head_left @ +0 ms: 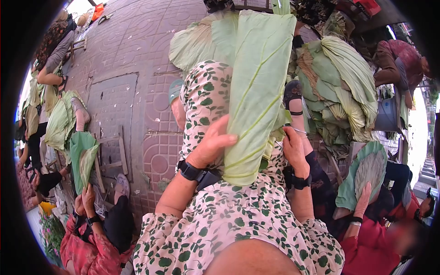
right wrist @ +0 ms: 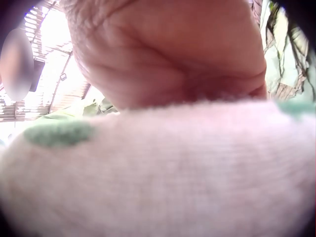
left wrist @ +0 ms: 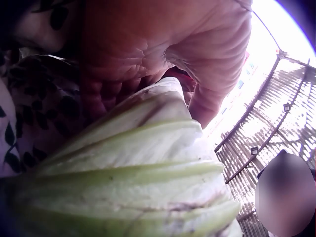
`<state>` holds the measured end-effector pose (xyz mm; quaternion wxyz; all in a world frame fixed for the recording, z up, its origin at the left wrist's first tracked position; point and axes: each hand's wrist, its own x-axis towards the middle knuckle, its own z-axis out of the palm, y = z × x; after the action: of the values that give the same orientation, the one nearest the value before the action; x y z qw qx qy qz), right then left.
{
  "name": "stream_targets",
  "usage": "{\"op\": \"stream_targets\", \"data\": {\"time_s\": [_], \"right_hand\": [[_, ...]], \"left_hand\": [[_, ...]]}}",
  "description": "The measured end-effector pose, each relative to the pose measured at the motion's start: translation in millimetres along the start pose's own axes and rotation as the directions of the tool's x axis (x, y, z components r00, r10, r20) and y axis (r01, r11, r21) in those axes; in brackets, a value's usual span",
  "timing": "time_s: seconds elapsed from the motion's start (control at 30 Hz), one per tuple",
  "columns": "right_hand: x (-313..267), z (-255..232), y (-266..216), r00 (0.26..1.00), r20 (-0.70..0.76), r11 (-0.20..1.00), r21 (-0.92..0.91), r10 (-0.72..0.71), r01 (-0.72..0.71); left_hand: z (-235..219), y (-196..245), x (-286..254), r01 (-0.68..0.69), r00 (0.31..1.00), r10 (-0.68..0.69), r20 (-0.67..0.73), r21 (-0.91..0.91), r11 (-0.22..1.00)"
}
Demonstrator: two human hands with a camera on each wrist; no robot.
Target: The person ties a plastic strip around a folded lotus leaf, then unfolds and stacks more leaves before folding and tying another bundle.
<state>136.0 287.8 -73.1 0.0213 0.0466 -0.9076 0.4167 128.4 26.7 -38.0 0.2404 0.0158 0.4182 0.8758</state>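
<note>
A long folded pale green leaf (head_left: 261, 82) lies over the lap in the head view. My left hand (head_left: 213, 142) grips its left edge, thumb on top and the other fingers beneath. In the left wrist view the ribbed leaf (left wrist: 148, 173) runs up between thumb and fingers of that hand (left wrist: 168, 44). My right hand (head_left: 294, 149) is at the right of the leaf, beside smaller crumpled leaf parts (head_left: 276, 135); its fingertips are hidden. Patterned cloth (right wrist: 158, 168) covers the lower right wrist view, below the right hand (right wrist: 173, 54).
Large leaves (head_left: 201, 41) lie beyond my knees. A tall leaf pile (head_left: 339, 87) stands at the right. People sit on both sides, one at lower left holding a leaf (head_left: 84, 158), another at right with a leaf (head_left: 366, 172). A wooden frame (head_left: 123, 151) stands at left.
</note>
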Motion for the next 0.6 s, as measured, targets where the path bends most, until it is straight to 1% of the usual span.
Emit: {"op": "stream_targets", "data": {"time_s": [0.13, 0.23, 0.3, 0.33, 0.4, 0.53, 0.6], "right_hand": [[1, 3, 9, 1.000, 0.027, 0.999, 0.047, 0.010, -0.011], [5, 1, 0, 1.000, -0.005, 0.997, 0.070, -0.011, 0.012], [9, 0, 5, 0.997, 0.073, 0.993, 0.116, -0.005, -0.003], [9, -1, 6, 0.997, 0.071, 0.993, 0.116, -0.005, -0.003], [10, -2, 5, 0.995, 0.096, 0.990, 0.130, 0.041, -0.053], [8, -1, 5, 0.997, 0.078, 0.996, 0.082, 0.023, -0.029], [7, -1, 6, 0.999, 0.045, 0.999, 0.049, 0.006, -0.008]], "left_hand": [[0, 0, -1, -0.010, 1.000, 0.010, -0.004, -0.006, 1.000], [1, 1, -2, -0.002, 1.000, 0.002, -0.005, -0.007, 1.000], [2, 0, -1, 0.003, 1.000, -0.003, 0.003, -0.010, 1.000], [1, 0, -1, -0.001, 1.000, 0.001, 0.004, -0.005, 1.000], [0, -1, 0, -0.007, 1.000, 0.007, 0.002, 0.001, 1.000], [-2, -3, 0, -0.012, 1.000, 0.012, -0.010, 0.027, 1.000], [-1, -2, 0, -0.004, 1.000, 0.004, -0.010, 0.028, 1.000]]}}
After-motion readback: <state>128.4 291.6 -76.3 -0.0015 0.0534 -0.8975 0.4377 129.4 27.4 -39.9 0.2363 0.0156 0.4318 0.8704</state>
